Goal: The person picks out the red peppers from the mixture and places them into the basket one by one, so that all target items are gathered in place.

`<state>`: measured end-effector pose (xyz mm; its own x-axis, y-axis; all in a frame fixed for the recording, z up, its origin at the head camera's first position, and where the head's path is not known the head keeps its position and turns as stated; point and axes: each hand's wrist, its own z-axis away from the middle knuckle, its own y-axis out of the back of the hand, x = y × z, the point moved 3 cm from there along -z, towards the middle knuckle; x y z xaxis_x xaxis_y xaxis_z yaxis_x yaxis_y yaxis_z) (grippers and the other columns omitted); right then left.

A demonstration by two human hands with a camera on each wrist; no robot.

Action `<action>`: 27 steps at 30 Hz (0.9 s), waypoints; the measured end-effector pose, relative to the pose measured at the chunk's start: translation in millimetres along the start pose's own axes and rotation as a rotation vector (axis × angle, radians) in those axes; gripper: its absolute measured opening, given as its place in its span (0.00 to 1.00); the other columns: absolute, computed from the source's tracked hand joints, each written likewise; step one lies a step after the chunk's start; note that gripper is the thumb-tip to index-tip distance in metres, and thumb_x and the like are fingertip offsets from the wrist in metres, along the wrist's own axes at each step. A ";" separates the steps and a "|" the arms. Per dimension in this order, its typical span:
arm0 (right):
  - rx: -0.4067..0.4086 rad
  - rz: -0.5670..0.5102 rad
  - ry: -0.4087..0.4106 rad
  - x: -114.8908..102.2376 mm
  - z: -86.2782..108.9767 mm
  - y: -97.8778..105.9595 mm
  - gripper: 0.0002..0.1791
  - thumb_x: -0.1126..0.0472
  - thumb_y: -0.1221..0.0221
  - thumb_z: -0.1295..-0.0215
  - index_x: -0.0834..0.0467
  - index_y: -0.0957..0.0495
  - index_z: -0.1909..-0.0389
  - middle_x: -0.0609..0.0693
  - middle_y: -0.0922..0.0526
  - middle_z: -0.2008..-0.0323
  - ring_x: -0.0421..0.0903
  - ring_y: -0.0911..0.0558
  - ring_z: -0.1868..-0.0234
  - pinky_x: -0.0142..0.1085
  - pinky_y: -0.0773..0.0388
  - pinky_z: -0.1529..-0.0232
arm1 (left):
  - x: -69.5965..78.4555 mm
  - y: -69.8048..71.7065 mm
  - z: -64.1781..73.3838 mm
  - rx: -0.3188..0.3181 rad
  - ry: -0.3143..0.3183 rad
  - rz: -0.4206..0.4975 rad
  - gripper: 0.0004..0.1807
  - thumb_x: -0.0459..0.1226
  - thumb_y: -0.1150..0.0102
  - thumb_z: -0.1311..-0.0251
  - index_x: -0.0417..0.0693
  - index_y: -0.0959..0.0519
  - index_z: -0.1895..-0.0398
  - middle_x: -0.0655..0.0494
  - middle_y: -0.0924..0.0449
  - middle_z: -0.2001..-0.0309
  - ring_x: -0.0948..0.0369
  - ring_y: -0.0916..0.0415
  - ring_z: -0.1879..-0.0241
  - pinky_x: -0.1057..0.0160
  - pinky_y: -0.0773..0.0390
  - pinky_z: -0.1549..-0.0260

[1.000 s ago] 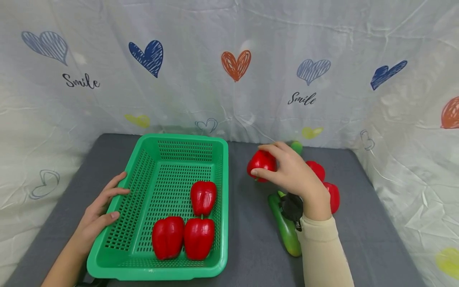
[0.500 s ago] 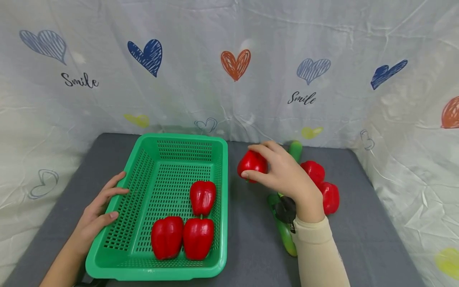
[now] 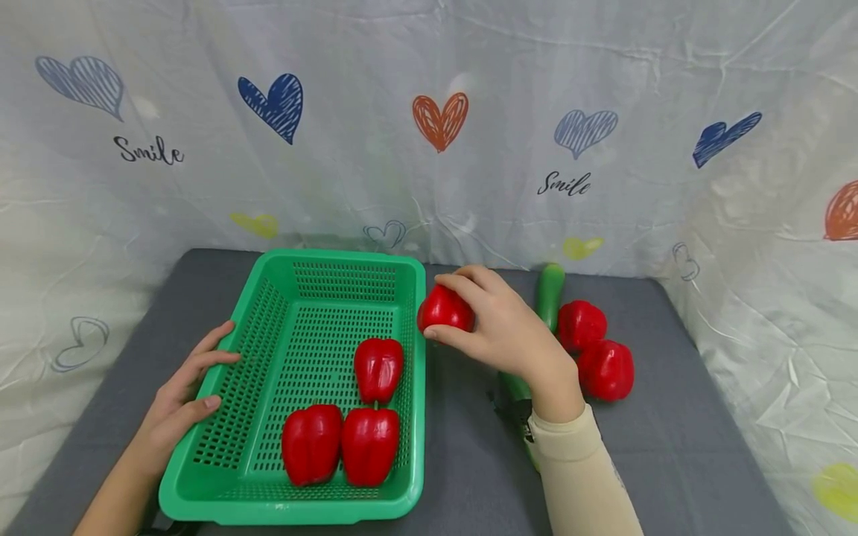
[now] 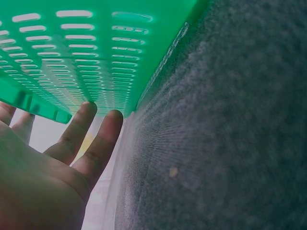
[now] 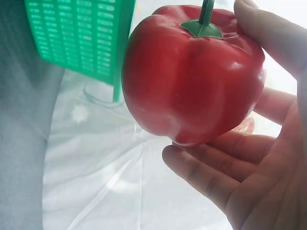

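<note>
My right hand grips a red bell pepper between thumb and fingers, held up beside the right rim of the green basket. In the right wrist view the bell pepper has its green stem upward, thumb on one side and fingers below. My left hand rests on the basket's left rim, thumb and one finger lying over it. The left wrist view shows extended fingers near the basket's perforated outer wall. Inside the basket lie three red bell peppers, toward its front right.
Right of my right hand, two more red bell peppers lie on the grey tabletop. A green cucumber lies behind them, and another cucumber is partly hidden by the right wrist. A white printed curtain hangs behind the table.
My right hand has carried the bell pepper leftward to the basket's right rim, uncovering the two peppers and far cucumber on the right. The left hand has stayed at the rim.
</note>
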<state>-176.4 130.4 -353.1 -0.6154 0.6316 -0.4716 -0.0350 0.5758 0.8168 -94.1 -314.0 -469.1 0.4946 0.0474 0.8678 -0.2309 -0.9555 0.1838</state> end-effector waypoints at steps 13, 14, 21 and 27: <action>0.081 0.033 0.101 -17.5 -3.0 -7.0 0.39 0.40 0.24 0.35 0.57 0.20 0.29 0.53 0.22 0.36 0.48 0.22 0.39 0.43 0.14 0.50 | 0.1 -1.0 -1.4 -0.003 0.008 0.006 0.30 0.14 0.59 0.38 0.23 0.31 0.30 0.41 0.50 0.13 0.56 0.57 0.13 0.69 0.49 0.26; 0.081 0.033 0.104 -19.0 -3.5 -8.3 0.39 0.40 0.24 0.35 0.57 0.20 0.29 0.53 0.22 0.36 0.48 0.23 0.38 0.42 0.14 0.49 | 0.0 -0.8 -1.1 -0.003 0.009 0.008 0.30 0.14 0.59 0.38 0.23 0.31 0.30 0.41 0.50 0.13 0.56 0.57 0.13 0.69 0.49 0.27; 0.063 0.016 0.121 -26.9 -6.8 -16.9 0.41 0.39 0.25 0.35 0.57 0.21 0.28 0.52 0.23 0.33 0.48 0.24 0.35 0.42 0.14 0.47 | -0.8 0.2 0.0 -0.002 -0.001 0.020 0.30 0.14 0.59 0.38 0.23 0.31 0.30 0.42 0.49 0.13 0.56 0.56 0.13 0.69 0.49 0.27; 0.048 -0.011 0.144 -32.9 -7.8 -24.1 0.40 0.40 0.25 0.35 0.55 0.21 0.27 0.50 0.23 0.34 0.46 0.24 0.36 0.39 0.15 0.45 | 2.4 -1.5 0.1 0.000 0.032 0.010 0.29 0.15 0.59 0.36 0.23 0.31 0.30 0.42 0.50 0.12 0.56 0.57 0.13 0.69 0.49 0.27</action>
<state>-161.5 91.7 -354.7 -0.7219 0.5463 -0.4247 -0.0063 0.6085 0.7935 -92.5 -312.5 -467.3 0.4655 0.0470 0.8838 -0.2354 -0.9560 0.1749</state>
